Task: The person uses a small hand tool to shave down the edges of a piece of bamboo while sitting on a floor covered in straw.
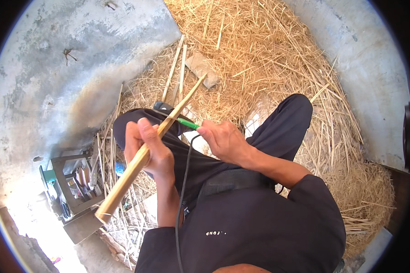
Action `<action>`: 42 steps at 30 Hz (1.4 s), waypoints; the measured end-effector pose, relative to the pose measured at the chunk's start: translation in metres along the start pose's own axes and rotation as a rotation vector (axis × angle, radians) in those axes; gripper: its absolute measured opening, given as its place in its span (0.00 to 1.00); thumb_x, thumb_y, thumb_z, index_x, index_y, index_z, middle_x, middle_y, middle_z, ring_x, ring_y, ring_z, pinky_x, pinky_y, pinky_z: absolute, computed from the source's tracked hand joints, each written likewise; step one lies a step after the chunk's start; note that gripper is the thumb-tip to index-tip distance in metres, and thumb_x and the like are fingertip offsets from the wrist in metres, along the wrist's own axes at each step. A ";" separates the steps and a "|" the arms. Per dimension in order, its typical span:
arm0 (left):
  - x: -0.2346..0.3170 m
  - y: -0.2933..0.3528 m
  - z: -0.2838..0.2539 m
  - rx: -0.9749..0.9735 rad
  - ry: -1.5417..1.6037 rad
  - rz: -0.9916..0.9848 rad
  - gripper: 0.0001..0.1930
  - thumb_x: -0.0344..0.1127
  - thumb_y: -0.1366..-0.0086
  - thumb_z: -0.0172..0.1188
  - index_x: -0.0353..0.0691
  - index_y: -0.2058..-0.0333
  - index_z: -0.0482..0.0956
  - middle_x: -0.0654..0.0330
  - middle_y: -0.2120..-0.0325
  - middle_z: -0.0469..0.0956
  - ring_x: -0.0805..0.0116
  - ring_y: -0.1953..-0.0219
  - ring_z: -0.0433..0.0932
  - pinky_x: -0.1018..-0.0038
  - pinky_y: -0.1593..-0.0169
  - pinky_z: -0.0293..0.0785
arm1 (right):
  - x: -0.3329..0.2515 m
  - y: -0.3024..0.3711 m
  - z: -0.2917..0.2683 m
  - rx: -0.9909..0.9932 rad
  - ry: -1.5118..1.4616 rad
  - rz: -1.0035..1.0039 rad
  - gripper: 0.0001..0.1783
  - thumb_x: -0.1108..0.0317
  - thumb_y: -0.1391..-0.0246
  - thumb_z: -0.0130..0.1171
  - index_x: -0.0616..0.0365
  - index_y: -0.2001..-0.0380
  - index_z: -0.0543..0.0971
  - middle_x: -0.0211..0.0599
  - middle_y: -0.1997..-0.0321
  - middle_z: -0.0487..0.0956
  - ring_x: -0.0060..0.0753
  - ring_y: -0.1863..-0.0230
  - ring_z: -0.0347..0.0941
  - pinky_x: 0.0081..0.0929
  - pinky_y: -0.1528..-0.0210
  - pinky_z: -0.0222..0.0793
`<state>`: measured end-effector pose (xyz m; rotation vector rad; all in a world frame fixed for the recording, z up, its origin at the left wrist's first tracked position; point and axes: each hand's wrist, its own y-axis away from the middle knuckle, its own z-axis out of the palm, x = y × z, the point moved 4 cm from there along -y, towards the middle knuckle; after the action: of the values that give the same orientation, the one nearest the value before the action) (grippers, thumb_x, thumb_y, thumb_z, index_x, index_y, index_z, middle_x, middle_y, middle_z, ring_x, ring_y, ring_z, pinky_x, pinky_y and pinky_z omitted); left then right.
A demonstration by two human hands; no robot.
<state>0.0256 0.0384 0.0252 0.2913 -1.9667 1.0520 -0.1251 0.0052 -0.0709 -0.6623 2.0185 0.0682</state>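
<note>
A long split strip of pale yellow bamboo (123,186) slants across my lap, its thick end at lower left and its thin tip up toward the straw. My left hand (152,148) is closed around its middle, with the thumb lying along the top. In my right hand (228,142) is a knife with a green handle (187,123), held near the handle's end. The knife's narrow blade reaches left to the strip, just above my left hand. Whether the edge bites into the bamboo I cannot tell.
Dry straw and shavings (259,50) cover the floor ahead and to the right. A flat stone (197,66) and thin strips (172,70) lie beyond my knees. At left stands a wooden tool box (63,179) with several tools. Grey walls (91,50) flank me; a black cable (185,182) crosses my lap.
</note>
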 end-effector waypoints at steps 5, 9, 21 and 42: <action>0.003 0.006 -0.002 -0.011 0.020 0.048 0.16 0.29 0.35 0.49 0.36 0.83 0.62 0.67 0.86 0.58 0.82 0.85 0.56 0.83 0.84 0.50 | 0.022 -0.009 -0.006 -0.081 0.155 0.127 0.21 0.58 0.35 0.40 0.60 0.78 0.68 0.48 0.91 0.65 0.55 0.86 0.66 0.42 0.81 0.63; 0.012 0.004 0.010 -0.021 0.005 0.123 0.17 0.30 0.36 0.49 0.36 0.84 0.62 0.67 0.88 0.57 0.81 0.86 0.57 0.83 0.83 0.52 | 0.002 -0.003 -0.018 -0.055 0.052 0.071 0.23 0.55 0.36 0.41 0.60 0.79 0.70 0.50 0.89 0.67 0.56 0.84 0.68 0.44 0.80 0.64; 0.021 0.015 0.016 -0.081 -0.014 0.132 0.16 0.29 0.37 0.49 0.35 0.84 0.60 0.67 0.88 0.56 0.80 0.86 0.56 0.82 0.78 0.67 | 0.034 0.005 -0.008 -0.004 0.014 0.173 0.23 0.55 0.35 0.41 0.61 0.78 0.71 0.49 0.89 0.67 0.55 0.86 0.67 0.44 0.82 0.61; 0.017 0.015 0.012 -0.071 0.045 0.101 0.15 0.27 0.38 0.49 0.33 0.84 0.64 0.65 0.87 0.59 0.79 0.86 0.55 0.80 0.82 0.49 | 0.101 -0.005 0.017 -0.149 0.105 0.306 0.26 0.55 0.34 0.37 0.62 0.78 0.72 0.42 0.93 0.63 0.40 0.92 0.61 0.39 0.86 0.59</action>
<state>0.0005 0.0417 0.0268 0.1293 -1.9907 1.0409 -0.1475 -0.0362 -0.1618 -0.4505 2.2184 0.3743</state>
